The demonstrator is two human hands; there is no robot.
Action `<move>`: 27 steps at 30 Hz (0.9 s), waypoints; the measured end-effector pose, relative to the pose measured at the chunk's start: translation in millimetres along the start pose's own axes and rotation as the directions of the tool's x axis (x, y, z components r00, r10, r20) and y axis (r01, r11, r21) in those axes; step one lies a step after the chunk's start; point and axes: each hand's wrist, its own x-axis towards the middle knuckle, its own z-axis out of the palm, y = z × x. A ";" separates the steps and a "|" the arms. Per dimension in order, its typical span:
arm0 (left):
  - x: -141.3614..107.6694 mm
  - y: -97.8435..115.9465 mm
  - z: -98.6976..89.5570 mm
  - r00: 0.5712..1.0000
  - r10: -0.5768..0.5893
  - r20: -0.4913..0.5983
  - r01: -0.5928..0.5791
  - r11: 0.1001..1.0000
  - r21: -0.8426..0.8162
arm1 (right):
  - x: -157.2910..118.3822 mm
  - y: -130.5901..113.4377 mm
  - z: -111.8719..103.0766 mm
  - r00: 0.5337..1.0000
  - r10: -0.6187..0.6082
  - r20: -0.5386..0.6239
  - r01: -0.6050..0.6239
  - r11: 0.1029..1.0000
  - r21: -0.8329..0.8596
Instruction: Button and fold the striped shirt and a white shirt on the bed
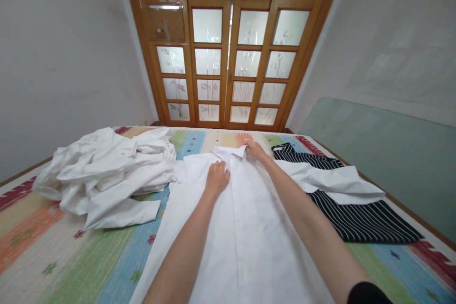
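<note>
A white button-up shirt [217, 228] lies front side up before me, with its collar at the far end. My right hand [254, 149] pinches the collar's right edge. Just below the collar, my left hand [218, 176] is closed with fingers curled against the shirt front beside the button placket. One sleeve stretches right across a folded black garment with white stripes [370, 221]. The other sleeve runs left toward a heap of crumpled white clothes [110, 171].
Everything lies on a multicoloured striped cover [103, 251]. A pale green panel [384, 152] leans along the right wall. Wooden doors with frosted panes [228, 61] stand beyond the far edge.
</note>
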 end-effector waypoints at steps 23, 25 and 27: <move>0.2 1.8 -3.0 1.000 -0.005 0.011 0.005 1.000 -0.001 | -15.4 -12.3 -3.9 0.996 0.041 -0.079 -0.059 0.969 -0.240; 0.2 1.4 -2.0 1.000 -0.007 0.008 0.007 1.000 0.010 | -15.7 -13.8 -0.7 0.994 0.064 -0.091 -0.084 0.967 -0.240; 0.3 0.7 -0.6 1.000 -0.007 0.009 0.006 1.000 0.019 | -15.6 -12.8 1.7 0.995 0.047 -0.083 -0.065 0.972 -0.227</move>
